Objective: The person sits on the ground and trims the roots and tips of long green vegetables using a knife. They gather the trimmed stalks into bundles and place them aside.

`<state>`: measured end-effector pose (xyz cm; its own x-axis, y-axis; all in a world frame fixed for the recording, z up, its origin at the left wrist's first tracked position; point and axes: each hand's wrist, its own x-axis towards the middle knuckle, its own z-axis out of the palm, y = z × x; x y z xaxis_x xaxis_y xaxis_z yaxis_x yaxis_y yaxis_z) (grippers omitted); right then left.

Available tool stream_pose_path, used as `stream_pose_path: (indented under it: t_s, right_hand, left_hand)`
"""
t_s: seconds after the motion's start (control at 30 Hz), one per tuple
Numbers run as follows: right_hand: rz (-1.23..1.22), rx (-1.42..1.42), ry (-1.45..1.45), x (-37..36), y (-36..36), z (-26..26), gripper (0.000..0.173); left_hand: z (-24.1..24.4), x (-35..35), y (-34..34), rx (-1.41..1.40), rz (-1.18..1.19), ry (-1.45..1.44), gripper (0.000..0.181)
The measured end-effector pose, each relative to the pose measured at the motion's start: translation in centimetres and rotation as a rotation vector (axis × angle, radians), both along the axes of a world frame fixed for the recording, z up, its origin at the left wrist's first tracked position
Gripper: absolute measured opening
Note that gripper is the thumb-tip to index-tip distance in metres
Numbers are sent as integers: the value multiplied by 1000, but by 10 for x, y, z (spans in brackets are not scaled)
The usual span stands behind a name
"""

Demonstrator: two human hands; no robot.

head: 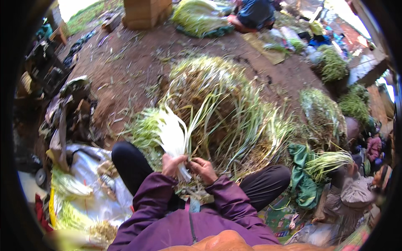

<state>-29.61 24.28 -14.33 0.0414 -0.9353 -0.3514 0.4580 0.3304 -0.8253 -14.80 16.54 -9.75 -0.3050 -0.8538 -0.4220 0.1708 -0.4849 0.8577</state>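
My left hand (172, 164) is closed around a bunch of long white-stalked greens (172, 133), their white ends poking out below the fist and their stalks fanning away from me. Close beside it, my right hand (202, 169) pinches something thin and dark at the fingertips, near the base of one green stalk; what exactly it is cannot be told. Beyond my hands lies a large heap of loose green stalks with brown roots (245, 135). Cut leafy greens (146, 125) lie left of the bunch. Bits of peeled plant waste (194, 189) are between my legs.
A white plastic sheet (91, 188) with more bunches lies at left. On the right are a green cloth (303, 185) and a co-worker (355, 194) beside a bunch of stalks (328, 161). Farther off stand a wooden post (147, 12), a big pile of greens (201, 17) and a seated person (256, 14).
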Motion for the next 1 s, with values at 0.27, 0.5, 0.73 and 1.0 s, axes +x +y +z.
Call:
stream_pose_path:
  t_s: [0.27, 0.5, 0.73, 1.0]
  right_hand:
    - [-135, 79, -47, 12, -8, 7, 18]
    - [-260, 88, 542, 19, -14, -14, 18]
    - [47, 126, 1672, -2, -14, -98, 17]
    - [355, 493, 1725, -45, 1, -122, 18]
  left_hand:
    - [-11, 3, 7, 16, 46, 31, 19]
    - [-4, -5, 21, -116, 198, 67, 15]
    - [42, 5, 42, -439, 327, -4, 22]
    - [110, 110, -24, -394, 375, 344, 25]
